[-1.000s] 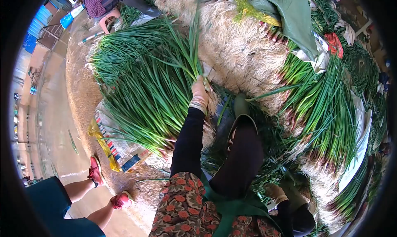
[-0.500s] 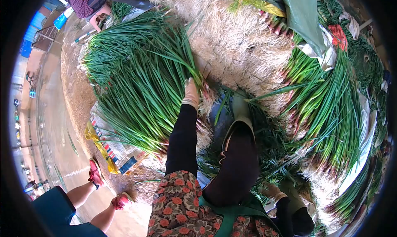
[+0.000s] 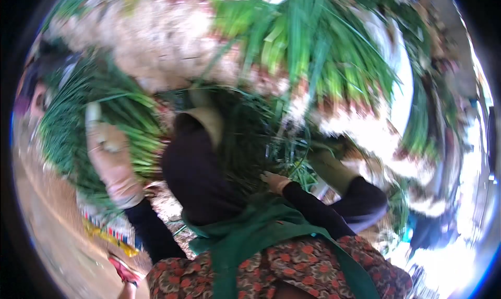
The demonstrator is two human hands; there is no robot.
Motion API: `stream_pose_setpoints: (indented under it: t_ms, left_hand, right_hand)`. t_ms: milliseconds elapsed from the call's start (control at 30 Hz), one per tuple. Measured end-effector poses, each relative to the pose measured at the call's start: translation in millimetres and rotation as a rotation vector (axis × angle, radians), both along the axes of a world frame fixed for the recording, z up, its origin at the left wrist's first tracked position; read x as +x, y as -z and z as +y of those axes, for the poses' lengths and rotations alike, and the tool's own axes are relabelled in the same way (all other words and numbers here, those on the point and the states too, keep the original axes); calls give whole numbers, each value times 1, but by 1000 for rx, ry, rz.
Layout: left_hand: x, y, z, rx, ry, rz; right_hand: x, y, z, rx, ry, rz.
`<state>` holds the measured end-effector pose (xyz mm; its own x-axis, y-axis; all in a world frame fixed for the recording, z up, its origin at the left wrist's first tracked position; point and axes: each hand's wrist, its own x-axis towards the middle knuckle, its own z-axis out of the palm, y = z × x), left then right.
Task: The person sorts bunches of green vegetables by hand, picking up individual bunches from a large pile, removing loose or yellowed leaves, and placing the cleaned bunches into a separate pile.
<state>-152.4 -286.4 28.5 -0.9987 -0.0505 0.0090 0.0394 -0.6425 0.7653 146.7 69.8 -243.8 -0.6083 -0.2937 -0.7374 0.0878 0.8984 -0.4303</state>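
My left hand [image 3: 108, 155], in a pale glove, is raised over the left pile of green onions [image 3: 78, 127]. One finger points up and the others are loosely bent, with nothing visible in them. My right hand [image 3: 275, 182], also gloved, is low between my knees beside loose green leaves [image 3: 245, 148]; blur hides what its fingers do. Further right, a large row of green onions [image 3: 308, 43] has its roots turned toward me.
My bent legs, in dark trousers [image 3: 195, 168] and olive boots [image 3: 334, 168], frame the loose leaves. A pale mass of roots [image 3: 146, 33] lies beyond. At the lower left are a striped sack [image 3: 112, 231] and another person's red shoe [image 3: 124, 270].
The view has swung to the right. My left hand has come off the onion pile and up toward the camera. My right hand has moved in between my legs.
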Motion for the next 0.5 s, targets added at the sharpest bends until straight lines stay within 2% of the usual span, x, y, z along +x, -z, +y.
stream_pose_setpoints:
  t_ms: [33, 67, 133, 167, 200, 233, 267, 300, 333, 400, 467, 500]
  left_hand:
    - [0, -25, 13, 73, 96, 115]
    - [4, -43, 27, 138, 178, 230]
    - [24, -66, 82, 247, 325, 248]
    - [37, -67, 112, 198, 270, 113]
    - [44, -60, 136, 177, 362, 3]
    - [44, -36, 154, 296, 590, -20]
    - [52, -24, 177, 149, 553, -117]
    - [56, -7, 193, 113, 568, -257]
    - [59, 12, 201, 91, 614, -282]
    - [62, 35, 210, 141, 759, -341]
    - [63, 52, 215, 83, 830, -290]
    - [59, 67, 215, 113, 889, -265]
  right_hand:
    - [4, 8, 4, 2, -25, 23]
    - [4, -3, 17, -56, 39, -102]
    - [-4, -32, 30, -214, 150, -357]
    - [-2, -38, 41, -192, 194, -312]
    - [-23, -61, 54, -77, 135, -317]
    - [-38, -83, 64, 40, 74, -312]
    - [-25, -41, 89, 7, 133, 40]
    - [-11, 4, 112, -30, 188, 390]
    - [-28, -22, 113, -14, 248, 346]
    - [-65, -63, 113, -122, 657, 321]
    - [-88, -71, 117, -379, 1358, 352]
    - [-91, -48, 128, -335, 1335, 467]
